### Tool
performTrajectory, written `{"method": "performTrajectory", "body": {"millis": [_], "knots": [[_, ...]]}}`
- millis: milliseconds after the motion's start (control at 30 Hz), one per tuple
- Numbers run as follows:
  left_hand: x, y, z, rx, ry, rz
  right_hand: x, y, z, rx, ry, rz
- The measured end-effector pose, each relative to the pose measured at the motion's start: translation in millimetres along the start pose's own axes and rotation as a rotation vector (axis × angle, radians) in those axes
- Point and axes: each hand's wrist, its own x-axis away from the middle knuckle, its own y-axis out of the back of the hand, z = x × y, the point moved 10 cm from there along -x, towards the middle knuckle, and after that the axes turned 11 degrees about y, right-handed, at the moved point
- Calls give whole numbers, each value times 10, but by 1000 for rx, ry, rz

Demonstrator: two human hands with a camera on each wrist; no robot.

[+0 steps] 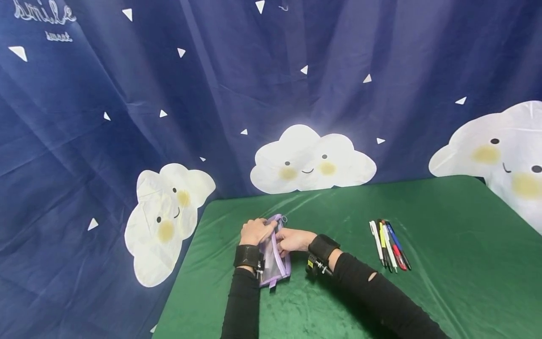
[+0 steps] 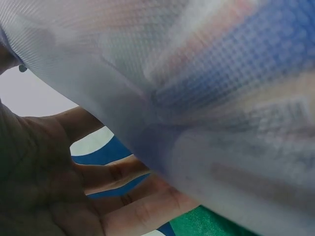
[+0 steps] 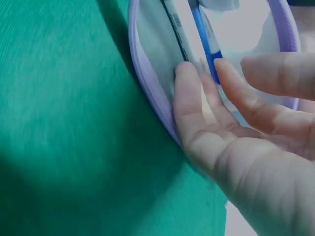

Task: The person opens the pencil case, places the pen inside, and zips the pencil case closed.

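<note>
A clear mesh pencil pouch [image 1: 271, 259] with lilac trim stands on the green table, its zip mouth spread. My left hand [image 1: 256, 231] holds the pouch by its far upper edge; in the left wrist view its fingers [image 2: 142, 211] lie along the outside of the mesh. My right hand [image 1: 294, 240] reaches into the mouth from the right. In the right wrist view its thumb and a finger pinch the end of a white pen [image 3: 184, 29]. Beside that, a blue-and-white pen [image 3: 204, 34] lies inside, near another fingertip. The mesh blurs the other contents.
A loose row of several pens [image 1: 388, 245], white, yellow, red, blue and black, lies on the green tablecloth [image 1: 330, 301] to the right of the pouch. Behind the table hangs a dark blue curtain [image 1: 271, 94] printed with white clouds.
</note>
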Motion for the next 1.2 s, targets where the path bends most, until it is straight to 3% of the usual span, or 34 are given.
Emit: {"method": "performTrajectory", "body": {"millis": [300, 567, 800, 1200], "knots": [[-93, 108, -36, -10, -11, -15, 65, 316, 184, 190, -4, -50], [-78, 125, -23, -2, 6, -11, 202, 593, 359, 366, 43, -93], [-37, 65, -8, -6, 3, 1, 447, 905, 595, 545, 102, -191], [31, -3, -5, -5, -3, -2, 974, 1364, 833, 754, 98, -384]]}}
